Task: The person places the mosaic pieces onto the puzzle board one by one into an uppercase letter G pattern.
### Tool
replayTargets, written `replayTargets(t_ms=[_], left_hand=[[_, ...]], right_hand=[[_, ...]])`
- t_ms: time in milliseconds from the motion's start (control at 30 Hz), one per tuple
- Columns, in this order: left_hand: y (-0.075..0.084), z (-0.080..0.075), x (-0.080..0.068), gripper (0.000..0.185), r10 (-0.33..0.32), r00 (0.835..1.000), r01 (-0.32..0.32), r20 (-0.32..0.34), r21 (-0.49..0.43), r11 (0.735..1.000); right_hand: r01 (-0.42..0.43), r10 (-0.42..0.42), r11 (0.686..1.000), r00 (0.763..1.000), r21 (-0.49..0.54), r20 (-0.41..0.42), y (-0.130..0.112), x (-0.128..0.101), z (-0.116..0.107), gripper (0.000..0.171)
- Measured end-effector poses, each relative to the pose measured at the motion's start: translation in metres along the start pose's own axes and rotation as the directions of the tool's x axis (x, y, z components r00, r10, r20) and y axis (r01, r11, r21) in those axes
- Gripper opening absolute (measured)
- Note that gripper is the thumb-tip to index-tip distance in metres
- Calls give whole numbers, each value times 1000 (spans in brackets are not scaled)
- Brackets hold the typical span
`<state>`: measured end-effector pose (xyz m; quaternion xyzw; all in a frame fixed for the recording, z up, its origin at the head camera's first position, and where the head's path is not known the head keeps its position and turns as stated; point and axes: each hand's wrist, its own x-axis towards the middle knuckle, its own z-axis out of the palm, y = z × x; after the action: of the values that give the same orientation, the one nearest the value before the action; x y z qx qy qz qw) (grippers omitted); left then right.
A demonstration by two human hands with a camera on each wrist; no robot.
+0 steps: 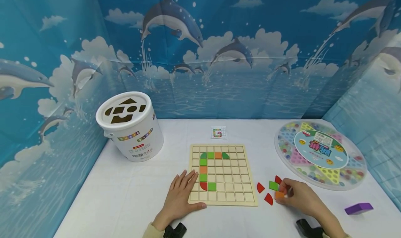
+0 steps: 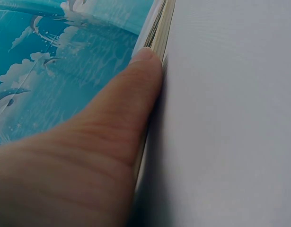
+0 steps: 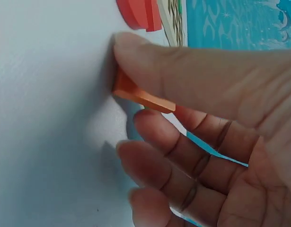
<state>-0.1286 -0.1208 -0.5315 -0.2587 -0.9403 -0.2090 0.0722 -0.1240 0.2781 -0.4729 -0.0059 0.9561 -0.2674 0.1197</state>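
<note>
Left hand (image 1: 179, 198): I see it released, fingers spread flat at the near-left corner of the wooden grid board (image 1: 230, 169), thumb against the near edge. Right hand (image 1: 299, 196): pinching the orange tile (image 1: 279, 195), just right of the board, by the green tile (image 1: 273, 185) and red pieces (image 1: 268, 199). Labels: the round game box (image 1: 321, 154) carries big stylised characters, pink and blue, on an oval sticker; I can't read them surely from here. White bucket (image 1: 134, 130): coloured lettered strips, a red label and a barcode, all too small for me. Small card (image 1: 218, 132) behind the board: printed grid, coloured ring pattern. Purple block (image 1: 358, 208), far right: can't make out any writing.
</note>
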Motion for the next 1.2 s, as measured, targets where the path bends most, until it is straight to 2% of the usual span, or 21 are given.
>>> replayTargets(t_ms=[300, 400, 633, 833, 933, 1200], left_hand=[[1, -1, 0, 98, -7, 1000, 7, 10, 4, 1000], [2, -2, 0, 97, -6, 1000, 6, 14, 0, 1000], [2, -3, 0, 97, -7, 1000, 7, 7, -10, 1000], [2, -3, 0, 97, -2, 1000, 2, 7, -10, 1000], [1, -2, 0, 97, -2, 1000, 2, 2, -5, 1000], [1, -1, 0, 98, -12, 1000, 12, 4, 10, 1000]], right_hand=[[57, -58, 998, 998, -35, -21, -5, -3, -1, 26], [118, -121, 992, 991, -52, -53, -13, -3, -2, 25], [280, -281, 960, 950, -27, -137, -42, 5, 9, 26], [421, -412, 907, 895, 14, -172, -71, 17, 31, 24], [464, -453, 885, 876, 37, -166, -84, 23, 41, 22], [481, -474, 876, 873, 44, -113, -112, 36, 63, 16]])
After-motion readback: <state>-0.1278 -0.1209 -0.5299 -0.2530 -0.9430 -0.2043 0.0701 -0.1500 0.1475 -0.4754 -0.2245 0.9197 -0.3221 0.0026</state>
